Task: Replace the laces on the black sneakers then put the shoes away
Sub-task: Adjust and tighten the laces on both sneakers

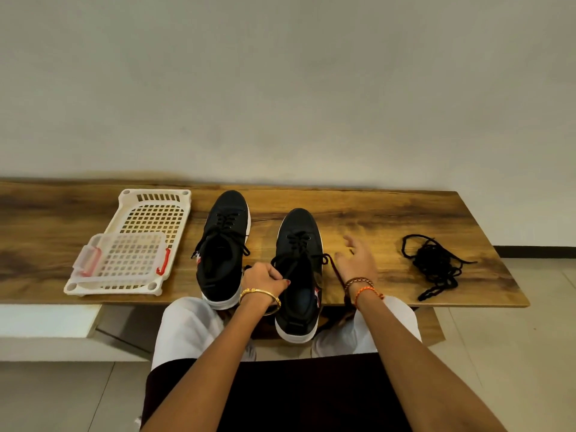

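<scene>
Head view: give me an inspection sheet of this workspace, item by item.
Surface: wooden table, against a plain wall.
Job's things: two black sneakers, left sneaker laced, right sneaker partly laced, heel past the table edge; loose black laces piled at right.
Clutter: white plastic basket with a clear tray in it.
Grippers: left hand grips a lace at the right sneaker; right hand open, fingers spread, a lace running beneath it.
Cables: nothing seen.
Surroundings: tiled floor.
</scene>
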